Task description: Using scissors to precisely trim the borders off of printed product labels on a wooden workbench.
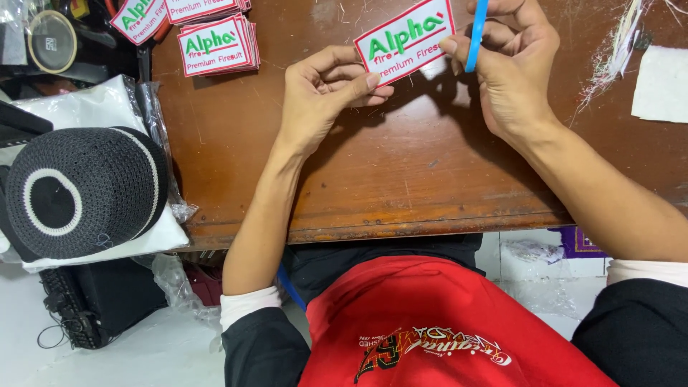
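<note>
Fingers of your left hand (322,89) pinch the white patch (405,39) by its lower left corner; your right hand (512,64) grips its right edge plus a blue tool (475,32), above the table's (401,179) far edge. That tool could snag the red border; loose threads (616,57) lie near the far right corner.
</note>
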